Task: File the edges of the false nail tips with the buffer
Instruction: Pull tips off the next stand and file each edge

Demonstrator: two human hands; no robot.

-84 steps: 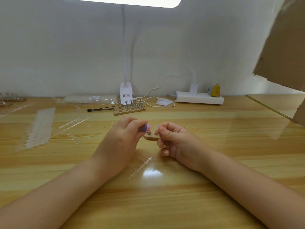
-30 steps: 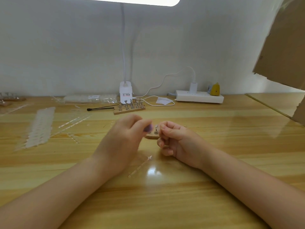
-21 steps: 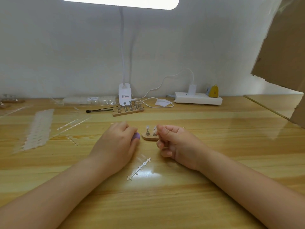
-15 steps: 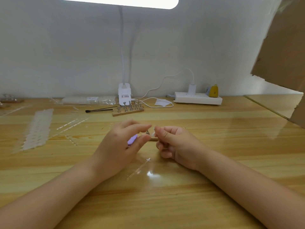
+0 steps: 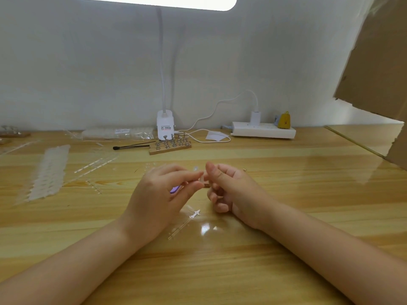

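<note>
Two hands (image 5: 160, 194) (image 5: 231, 190), one purple buffer (image 5: 175, 189)

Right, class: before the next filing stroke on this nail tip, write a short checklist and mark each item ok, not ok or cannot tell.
1. Purple buffer gripped in left hand: ok.
2. Nail tip between the fingertips of both hands: ok.
3. Right hand steadying the small wooden stand: cannot tell, mostly hidden.
4. Buffer touching the tip's edge: cannot tell.
5. Clear sprue strip apart from the hands: ok.
</note>
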